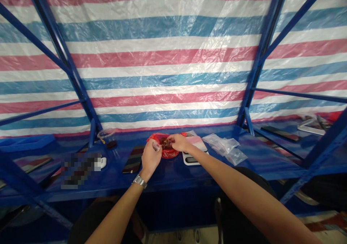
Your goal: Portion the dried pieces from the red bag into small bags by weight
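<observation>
A red plastic bag (170, 153) sits open on the blue shelf, with small dark brown pieces (164, 143) inside it; their exact kind is too small to tell. My left hand (151, 156), a metal watch on its wrist, is closed around a small clear plastic bag (156, 146) at the left rim of the red bag. From the right, my right hand (177, 142) reaches into the red bag, its fingers pinched among the brown pieces. Just right of it stands a white digital scale (191, 159), partly covered by my right forearm.
Several clear zip bags (226, 147) lie right of the scale. A dark phone (132, 160) rests left of the red bag, and a clear plastic cup (109, 138) stands farther left. Blue metal posts (81, 88) flank the shelf, with a striped plastic sheet (168, 63) behind.
</observation>
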The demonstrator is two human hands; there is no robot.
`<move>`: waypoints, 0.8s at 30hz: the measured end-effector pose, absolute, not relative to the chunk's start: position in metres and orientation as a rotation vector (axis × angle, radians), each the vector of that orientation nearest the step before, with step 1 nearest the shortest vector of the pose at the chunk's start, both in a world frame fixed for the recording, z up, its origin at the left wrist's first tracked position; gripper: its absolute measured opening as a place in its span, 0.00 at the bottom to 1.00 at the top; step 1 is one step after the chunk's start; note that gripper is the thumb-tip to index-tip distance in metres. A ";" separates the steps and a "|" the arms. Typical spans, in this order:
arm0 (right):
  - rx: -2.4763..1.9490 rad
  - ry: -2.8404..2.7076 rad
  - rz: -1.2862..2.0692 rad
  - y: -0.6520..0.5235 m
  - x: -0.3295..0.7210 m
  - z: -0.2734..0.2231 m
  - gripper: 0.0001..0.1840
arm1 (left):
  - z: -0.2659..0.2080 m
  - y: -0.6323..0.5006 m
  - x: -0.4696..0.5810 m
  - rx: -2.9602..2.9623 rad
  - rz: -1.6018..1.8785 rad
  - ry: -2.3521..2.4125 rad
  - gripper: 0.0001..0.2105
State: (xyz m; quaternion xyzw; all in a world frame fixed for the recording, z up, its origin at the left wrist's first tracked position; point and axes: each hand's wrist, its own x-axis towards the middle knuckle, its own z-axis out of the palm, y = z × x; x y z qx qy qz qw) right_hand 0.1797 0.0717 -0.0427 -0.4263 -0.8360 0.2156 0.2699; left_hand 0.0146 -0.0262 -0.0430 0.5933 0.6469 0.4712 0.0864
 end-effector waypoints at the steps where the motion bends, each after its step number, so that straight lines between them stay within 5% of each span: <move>1: -1.141 -2.235 0.582 0.073 0.180 -0.041 0.24 | -0.041 -0.027 0.014 1.776 1.377 1.955 0.07; 24: -0.744 -2.385 0.132 0.029 0.167 -0.007 0.16 | -0.063 -0.004 0.013 1.719 1.301 1.894 0.10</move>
